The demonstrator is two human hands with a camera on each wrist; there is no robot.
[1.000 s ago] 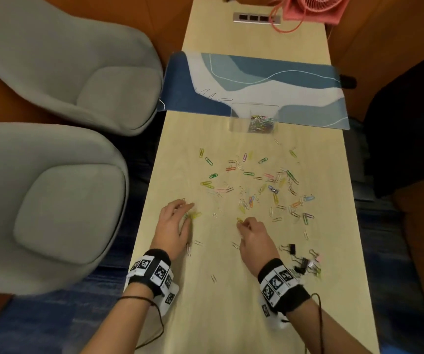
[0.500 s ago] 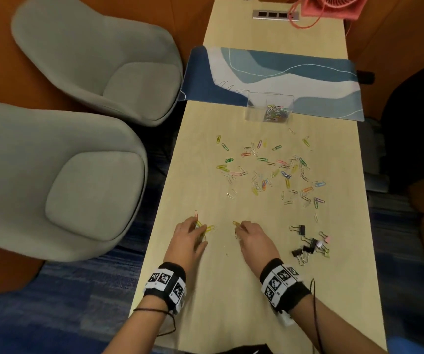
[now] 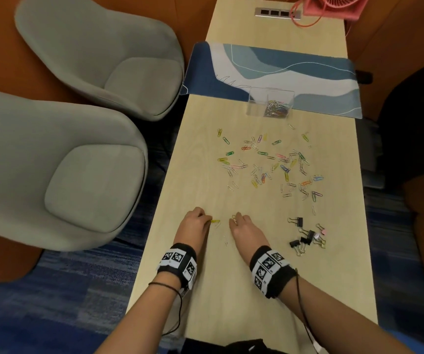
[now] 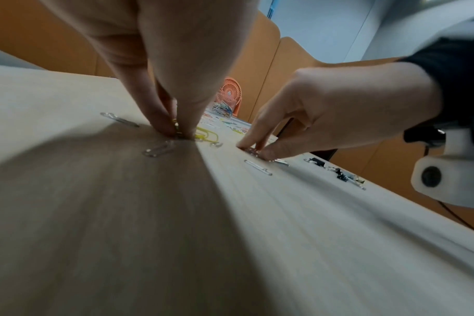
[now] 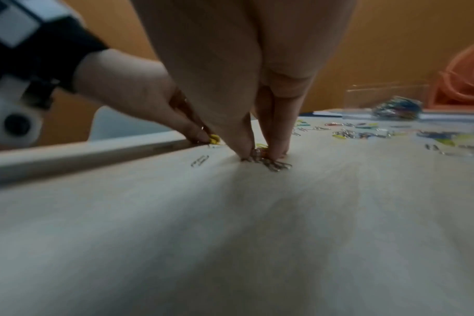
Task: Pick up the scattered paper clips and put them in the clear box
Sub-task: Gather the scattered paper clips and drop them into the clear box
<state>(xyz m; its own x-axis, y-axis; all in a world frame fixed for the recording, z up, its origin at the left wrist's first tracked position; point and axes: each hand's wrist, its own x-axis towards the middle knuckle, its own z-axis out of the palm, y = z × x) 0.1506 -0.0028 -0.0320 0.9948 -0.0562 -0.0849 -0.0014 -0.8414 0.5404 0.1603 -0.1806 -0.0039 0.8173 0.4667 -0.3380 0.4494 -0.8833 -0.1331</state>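
Observation:
Many coloured and silver paper clips (image 3: 269,164) lie scattered across the middle of the wooden table (image 3: 205,290). The clear box (image 3: 271,102), holding a heap of clips, stands at the blue mat's near edge. My left hand (image 3: 193,223) is down on the table near its left edge, fingertips pinching yellow clips (image 4: 206,134). My right hand (image 3: 241,224) is beside it, thumb and fingers pinching a small bunch of silver clips (image 5: 271,162) against the wood. A few silver clips (image 4: 257,167) lie loose between and behind the hands.
Black binder clips (image 3: 306,236) lie in a cluster right of my right hand. A blue patterned mat (image 3: 269,65) crosses the table farther off, with a pink fan (image 3: 333,6) and a socket strip (image 3: 277,12) at the far end. Two grey armchairs (image 3: 65,149) stand left of the table.
Both hands have drawn back toward me along the table, dragging clips with them. The camera has tilted, so the scattered clips and box sit higher in view.

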